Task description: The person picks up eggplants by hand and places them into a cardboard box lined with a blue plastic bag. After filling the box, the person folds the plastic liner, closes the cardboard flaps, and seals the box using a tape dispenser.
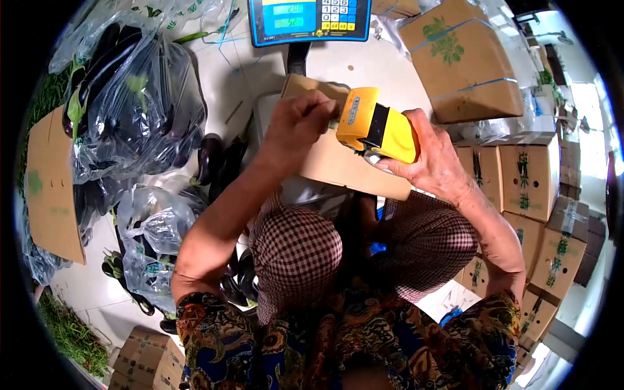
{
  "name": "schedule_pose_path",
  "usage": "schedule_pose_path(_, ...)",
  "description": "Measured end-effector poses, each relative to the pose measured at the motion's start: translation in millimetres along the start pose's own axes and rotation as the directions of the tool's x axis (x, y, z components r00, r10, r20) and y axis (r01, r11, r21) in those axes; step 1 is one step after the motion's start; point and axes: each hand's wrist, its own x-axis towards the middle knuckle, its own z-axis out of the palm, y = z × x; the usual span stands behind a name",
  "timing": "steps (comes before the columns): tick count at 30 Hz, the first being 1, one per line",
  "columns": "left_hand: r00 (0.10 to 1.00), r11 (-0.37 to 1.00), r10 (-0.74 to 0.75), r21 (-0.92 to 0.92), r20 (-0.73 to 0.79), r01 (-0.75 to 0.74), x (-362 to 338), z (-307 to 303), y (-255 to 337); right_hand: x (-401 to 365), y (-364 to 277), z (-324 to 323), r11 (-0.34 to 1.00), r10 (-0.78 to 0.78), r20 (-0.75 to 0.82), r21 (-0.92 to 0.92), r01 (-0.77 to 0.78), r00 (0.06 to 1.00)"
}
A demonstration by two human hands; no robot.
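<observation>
My right hand (437,153) is wrapped around a yellow label gun (396,136) with a black middle section, its front end turned to the left. Just left of that end is my left hand (300,123), fingers curled in a pinch; what they hold, if anything, is too small to make out. Below both hands a cardboard sheet or box flap (341,166) lies above my lap, over a pale container (263,107) that is mostly hidden. My knees, in checked cloth, show beneath it.
A digital scale display (309,23) stands ahead. To the left are eggplants in clear plastic bags (140,107), loose eggplants (209,159) and a cardboard piece (52,185). At right are a strapped carton (461,62) and stacked cartons (530,179). Another carton (148,357) sits lower left.
</observation>
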Motion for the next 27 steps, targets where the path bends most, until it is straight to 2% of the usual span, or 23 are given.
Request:
schedule_pose_path(1, 0.998, 0.998, -0.053, 0.022, -0.018, 0.053, -2, -6, -3, 0, 0, 1, 0.999, -0.009, 0.017, -0.043, 0.009, 1.000)
schedule_pose_path(3, 0.990, 0.998, 0.032, -0.056, -0.141, -0.041, 0, -46, -26, -1, 0, 0, 0.996, -0.006, 0.015, -0.094, 0.007, 1.000)
schedule_pose_path(4, 0.955, 0.957, -0.254, -0.183, -0.152, 0.225, -2, -72, -10, -1, 3, -4, 0.993, 0.004, 0.020, -0.117, -0.001, 1.000)
schedule_pose_path(5, 0.956, 0.962, -0.243, -0.170, -0.164, 0.215, -6, -102, -22, -2, 7, -6, 0.990, 0.015, 0.028, -0.138, -0.011, 1.000)
schedule_pose_path(6, 0.958, 0.966, -0.229, -0.158, -0.173, 0.203, -6, -123, -34, -4, 12, -4, 0.990, -0.042, 0.016, -0.137, 0.044, 0.999)
schedule_pose_path(7, 0.959, 0.959, -0.226, -0.210, -0.172, 0.189, -7, -129, -41, -3, 10, -3, 0.985, -0.056, 0.011, -0.164, 0.057, 0.998)
schedule_pose_path(10, 0.955, 0.924, -0.227, -0.351, -0.190, 0.150, -10, -135, -58, 4, -1, 5, 0.970, -0.089, 0.011, -0.228, 0.089, 0.996)
schedule_pose_path(13, 0.965, 0.949, -0.195, -0.281, -0.177, 0.141, -13, -140, -72, 12, -13, 9, 0.962, -0.068, 0.058, -0.262, 0.081, 0.996)
schedule_pose_path(16, 0.941, 0.961, -0.182, -0.252, -0.285, 0.110, -13, -136, -75, 20, -19, 16, 0.956, -0.074, 0.051, -0.281, 0.085, 0.996)
schedule_pose_path(20, 0.955, 0.960, -0.168, -0.262, -0.243, 0.103, -8, -142, -97, 29, -20, 21, 0.955, -0.055, 0.070, -0.287, 0.073, 0.996)
schedule_pose_path(22, 0.949, 0.990, -0.059, -0.138, -0.308, 0.017, -6, -140, -110, 35, -20, 23, 0.952, -0.041, 0.090, -0.299, 0.067, 0.995)
schedule_pose_path(24, 0.937, 0.992, -0.084, -0.117, -0.339, 0.047, -7, -138, -121, 41, -23, 25, 0.946, -0.020, 0.118, -0.320, 0.057, 0.993)
schedule_pose_path(26, 0.914, 0.961, -0.244, -0.209, -0.325, 0.183, -6, -132, -131, 42, -23, 28, 0.936, -0.049, 0.111, -0.342, 0.084, 0.993)
schedule_pose_path(27, 0.921, 0.969, -0.214, -0.194, -0.327, 0.156, -7, -130, -136, 43, -23, 29, 0.930, -0.063, 0.108, -0.354, 0.098, 0.992)
